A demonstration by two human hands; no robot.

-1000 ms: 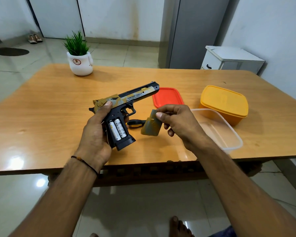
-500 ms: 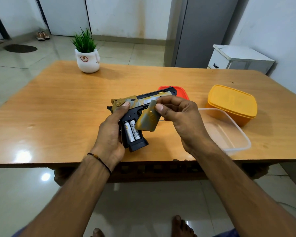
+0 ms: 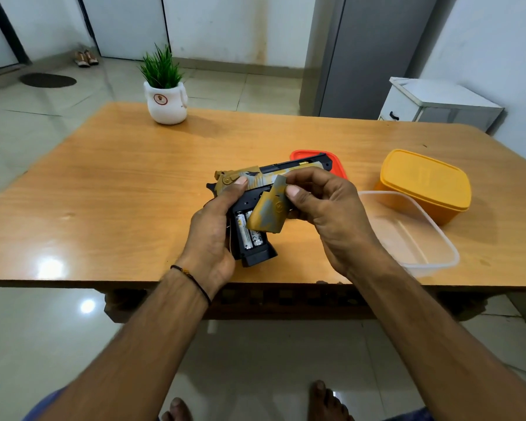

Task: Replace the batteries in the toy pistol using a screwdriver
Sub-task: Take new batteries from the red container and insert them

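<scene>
The toy pistol (image 3: 257, 257), black with a gold and grey slide, is held above the table's front edge. My left hand (image 3: 213, 235) grips its handle from the left, thumb up on the slide's rear. The handle's compartment is uncovered and shows two white batteries (image 3: 249, 235) side by side. My right hand (image 3: 325, 214) pinches the gold-grey battery cover (image 3: 269, 212) between thumb and fingers, held against the upper part of the handle, overlapping the batteries' tops. The screwdriver is hidden behind my hands.
A wooden table (image 3: 119, 192) carries a clear plastic box (image 3: 413, 235) at the right, a yellow lidded box (image 3: 425, 183) behind it, a red lid (image 3: 304, 156) behind the pistol, and a potted plant (image 3: 164, 98) at the back. A white cabinet (image 3: 438, 104) stands beyond the table.
My right hand has carried the battery cover leftward from beside the pistol onto the handle. The screwdriver seen on the table a second ago is now covered by my hands.
</scene>
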